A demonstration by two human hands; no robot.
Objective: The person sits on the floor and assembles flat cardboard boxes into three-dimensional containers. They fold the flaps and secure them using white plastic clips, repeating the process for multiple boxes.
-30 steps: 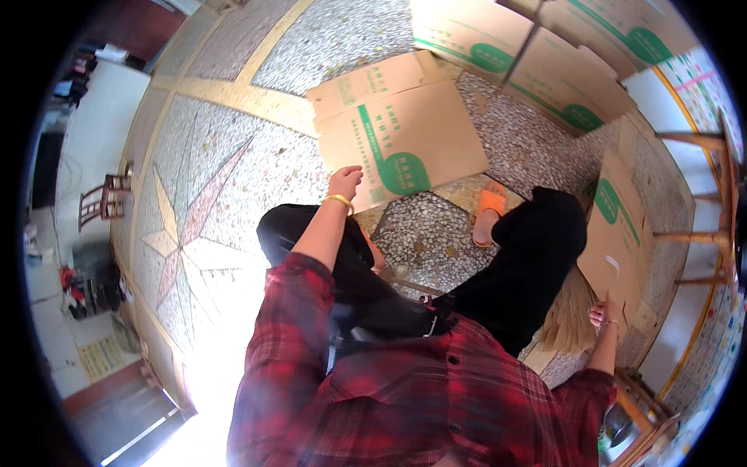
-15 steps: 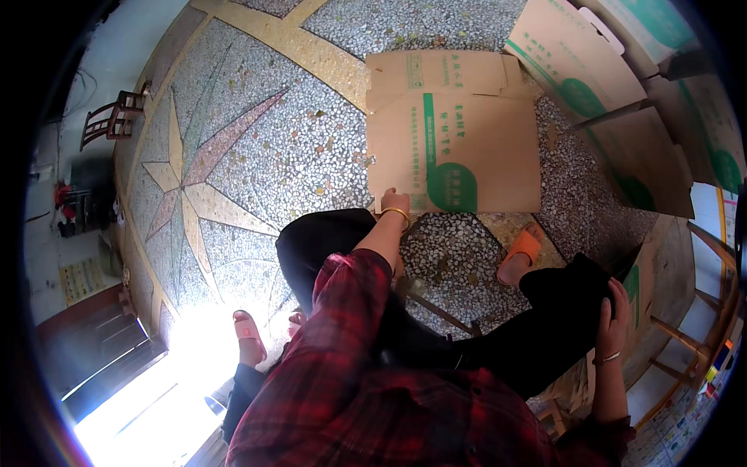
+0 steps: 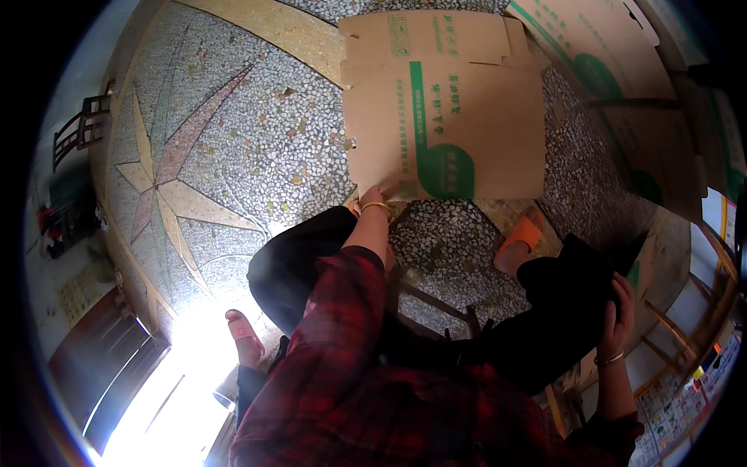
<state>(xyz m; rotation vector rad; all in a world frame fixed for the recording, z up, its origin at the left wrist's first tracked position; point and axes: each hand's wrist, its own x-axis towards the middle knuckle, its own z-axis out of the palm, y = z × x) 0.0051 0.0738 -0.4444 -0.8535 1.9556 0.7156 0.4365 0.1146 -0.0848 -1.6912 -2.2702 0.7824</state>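
My left hand (image 3: 377, 196) is closed on the near left edge of a flattened brown cardboard carton (image 3: 504, 132) with green print. A gold bangle circles that wrist. The carton extends away from me above the speckled floor, its far flap creased; whether it rests fully on the floor I cannot tell. My right hand (image 3: 618, 313) lies on my right knee, in dark trousers, fingers stretched out and holding nothing.
More printed cartons (image 3: 607, 47) stand at the far right. A wooden chair frame (image 3: 685, 342) is on the right, a small wooden chair (image 3: 82, 128) at the far left. A pink slipper (image 3: 243, 331) is on a foot at left; an orange slipper (image 3: 527, 232) lies beyond my knees.
The carton now looks larger and reaches higher in the picture, with my left hand still on its edge. The view has shifted slightly. My right hand stays on the knee.
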